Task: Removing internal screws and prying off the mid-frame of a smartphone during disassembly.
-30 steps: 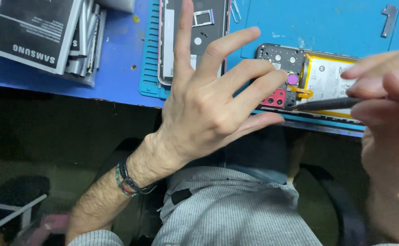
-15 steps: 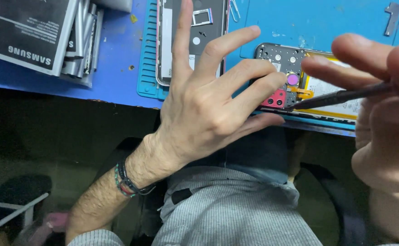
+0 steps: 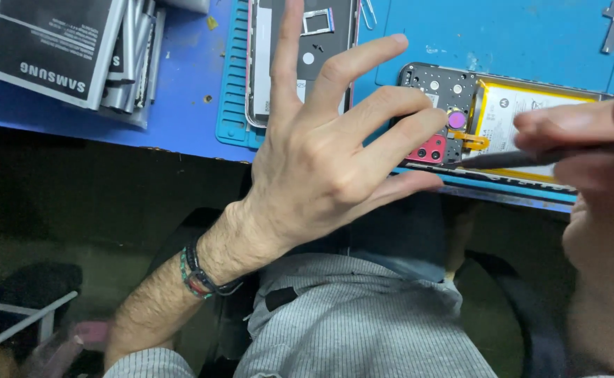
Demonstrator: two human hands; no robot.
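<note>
My left hand [image 3: 321, 154] hovers with fingers spread wide over the near edge of the blue bench, holding nothing; its fingertips reach toward an opened phone [image 3: 461, 119] lying back-up with its yellow battery [image 3: 524, 119] and pink camera part exposed. My right hand [image 3: 594, 168] comes in from the right edge, close to the camera and blurred, pinching a thin dark tool [image 3: 524, 158] whose tip touches the phone's lower edge near the camera part. Behind my left hand lies a second phone frame [image 3: 272, 63] with a small card tray on it.
A teal work mat [image 3: 231, 84] lies on the blue bench [image 3: 181, 119]. A stack of flat grey phone batteries [image 3: 61, 49] sits at the far left. A small metal bracket [image 3: 613, 28] lies at the far right. My grey-striped shirt and dark floor fill the lower view.
My right hand has shifted lower and flatter with the tool, whose tip stays at the phone's lower edge. My left hand stays spread in the same place.
</note>
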